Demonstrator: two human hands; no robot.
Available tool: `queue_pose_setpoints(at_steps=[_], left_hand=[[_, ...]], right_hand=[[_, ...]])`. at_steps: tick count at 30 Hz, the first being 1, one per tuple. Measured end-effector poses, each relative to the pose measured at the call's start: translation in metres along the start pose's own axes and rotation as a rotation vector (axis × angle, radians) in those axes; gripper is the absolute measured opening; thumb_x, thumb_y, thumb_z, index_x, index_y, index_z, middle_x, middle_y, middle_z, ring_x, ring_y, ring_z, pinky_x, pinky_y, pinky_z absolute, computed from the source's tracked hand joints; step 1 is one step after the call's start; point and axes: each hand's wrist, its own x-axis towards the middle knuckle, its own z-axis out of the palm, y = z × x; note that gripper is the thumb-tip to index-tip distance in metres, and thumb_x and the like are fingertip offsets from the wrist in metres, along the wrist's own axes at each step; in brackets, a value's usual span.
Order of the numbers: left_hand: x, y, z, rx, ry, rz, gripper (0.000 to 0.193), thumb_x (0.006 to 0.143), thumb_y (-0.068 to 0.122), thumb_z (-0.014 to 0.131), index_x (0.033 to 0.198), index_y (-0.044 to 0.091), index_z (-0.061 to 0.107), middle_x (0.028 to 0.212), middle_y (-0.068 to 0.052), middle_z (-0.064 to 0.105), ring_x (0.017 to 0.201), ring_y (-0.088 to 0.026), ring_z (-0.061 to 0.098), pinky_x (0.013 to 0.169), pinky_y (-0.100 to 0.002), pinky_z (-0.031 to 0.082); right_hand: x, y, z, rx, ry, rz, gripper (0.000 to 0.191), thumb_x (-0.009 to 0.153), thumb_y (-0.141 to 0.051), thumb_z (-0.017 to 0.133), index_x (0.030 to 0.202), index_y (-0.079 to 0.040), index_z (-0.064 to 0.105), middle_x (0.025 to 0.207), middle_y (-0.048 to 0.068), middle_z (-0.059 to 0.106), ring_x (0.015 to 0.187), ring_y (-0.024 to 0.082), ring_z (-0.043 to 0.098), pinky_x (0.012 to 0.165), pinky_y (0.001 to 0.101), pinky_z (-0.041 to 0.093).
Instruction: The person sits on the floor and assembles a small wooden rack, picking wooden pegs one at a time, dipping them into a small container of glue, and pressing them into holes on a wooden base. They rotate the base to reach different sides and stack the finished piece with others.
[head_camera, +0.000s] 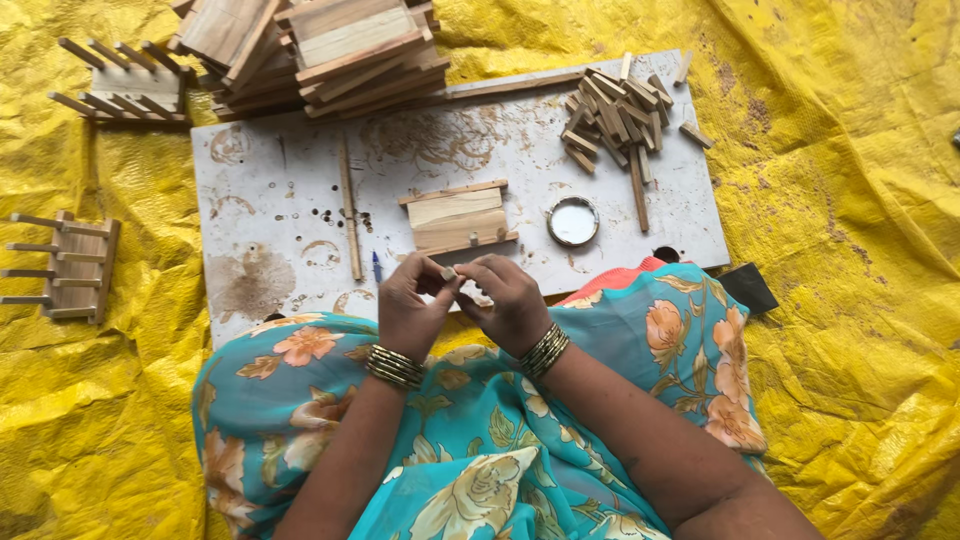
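Yellow tarpaulin (850, 200) under a stained white worktop (270, 200). Left hand (412, 308) and right hand (512, 303) pinch a small pale piece (449, 273) between fingertips, just before the wooden assembly (458, 217); round lid (573, 221), stick pile (615, 115) beyond.

Both arms bend in over the lap. The left hand (415, 300) and right hand (510, 300) meet at the near edge of the white tabletop (270, 200), fingers curled, fingertips pinched together and touching. Each wrist wears bangles.
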Motion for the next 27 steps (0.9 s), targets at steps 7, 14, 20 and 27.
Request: queue_pose_setpoints(at_steps=[7,14,20,27], left_hand=[[-0.008,0.025,-0.022,0.006,-0.103,0.073,0.023,0.083,0.009,0.081,0.092,0.004,0.060,0.087,-0.006,0.068,0.078,-0.015,0.073,0.070,-0.029,0.060],[0.071,-0.043,-0.041,0.497,-0.297,0.198,0.055,0.076,0.021,0.087,0.122,0.007,0.059,0.125,-0.014,0.057,0.115,-0.031,0.056,0.100,-0.041,0.050],[0.102,-0.100,-0.006,0.842,-0.467,0.067,0.110,0.068,0.036,0.091,0.154,0.015,0.027,0.159,-0.012,0.027,0.149,-0.034,0.024,0.121,-0.044,0.029],[0.115,-0.110,0.007,0.943,-0.654,-0.058,0.123,0.064,0.040,0.094,0.158,0.029,0.017,0.164,-0.006,0.020,0.152,-0.033,0.016,0.124,-0.050,0.021]], right_hand=[[0.003,-0.009,0.010,-0.021,0.066,0.033,0.034,0.075,-0.008,0.086,0.106,-0.007,0.070,0.102,0.011,0.070,0.089,0.026,0.071,0.076,0.0359,0.060],[0.015,0.027,-0.012,0.111,0.254,0.169,0.018,0.090,-0.001,0.078,0.106,-0.003,0.071,0.105,0.008,0.070,0.091,0.013,0.071,0.081,0.0269,0.061],[0.021,0.063,-0.035,0.349,0.384,0.399,0.019,0.095,0.004,0.071,0.113,0.002,0.068,0.111,0.006,0.070,0.101,0.011,0.070,0.088,0.0245,0.061],[0.022,0.080,-0.039,0.302,0.447,0.571,0.040,0.093,0.002,0.073,0.131,0.002,0.063,0.113,0.009,0.072,0.096,0.012,0.071,0.083,0.0230,0.058]])
